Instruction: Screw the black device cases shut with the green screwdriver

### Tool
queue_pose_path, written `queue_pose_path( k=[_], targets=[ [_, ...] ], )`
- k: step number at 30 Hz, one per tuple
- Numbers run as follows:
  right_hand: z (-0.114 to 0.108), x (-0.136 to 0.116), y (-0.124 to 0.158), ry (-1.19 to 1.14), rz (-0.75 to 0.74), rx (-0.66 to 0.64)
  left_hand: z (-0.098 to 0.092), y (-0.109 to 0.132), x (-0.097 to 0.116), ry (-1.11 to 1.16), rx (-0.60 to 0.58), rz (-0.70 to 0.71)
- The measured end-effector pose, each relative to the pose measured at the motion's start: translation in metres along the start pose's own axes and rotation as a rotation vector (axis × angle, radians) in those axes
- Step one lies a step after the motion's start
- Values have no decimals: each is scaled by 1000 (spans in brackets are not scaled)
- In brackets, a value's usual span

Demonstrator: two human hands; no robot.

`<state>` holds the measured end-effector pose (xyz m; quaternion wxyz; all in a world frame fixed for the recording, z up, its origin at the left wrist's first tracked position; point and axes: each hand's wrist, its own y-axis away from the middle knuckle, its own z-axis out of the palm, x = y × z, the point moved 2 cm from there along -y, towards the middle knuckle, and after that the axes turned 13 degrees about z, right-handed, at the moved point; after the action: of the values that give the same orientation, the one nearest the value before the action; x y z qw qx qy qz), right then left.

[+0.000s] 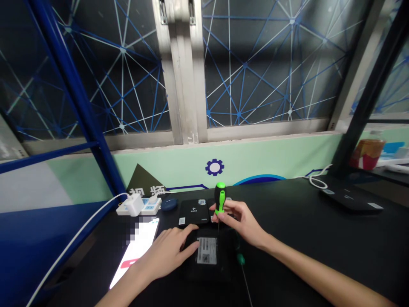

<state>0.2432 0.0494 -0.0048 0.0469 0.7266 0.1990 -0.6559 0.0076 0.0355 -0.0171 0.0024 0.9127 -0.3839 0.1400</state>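
Observation:
A black box [207, 270] with a white printed label lies on the dark table in front of me. My left hand [172, 245] grips its left side, the thumb by the label and the index finger along the far edge. Between the fingers of my right hand [239, 217] is a black and green screwdriver [220, 198], held upright. Its thin shaft points down at the far right part of the box; whether the tip sits in a screw I cannot tell. A second screwdriver [241, 259], green-handled with a long shaft, lies right of the box.
Behind the box lies another black device [193, 211], with one more partly hidden by my right hand. A lit phone [139, 251], a power strip [151, 207] with a white charger [134, 204], and a dark blue oval object [169, 204] are left. Another black device [351, 199] lies far right.

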Motion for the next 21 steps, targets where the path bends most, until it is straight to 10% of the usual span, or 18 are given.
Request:
queue_pose_path(
  k=[21],
  targets=[
    [2, 1, -1, 27, -34, 11, 0, 1, 0, 10, 4, -6]
  ],
)
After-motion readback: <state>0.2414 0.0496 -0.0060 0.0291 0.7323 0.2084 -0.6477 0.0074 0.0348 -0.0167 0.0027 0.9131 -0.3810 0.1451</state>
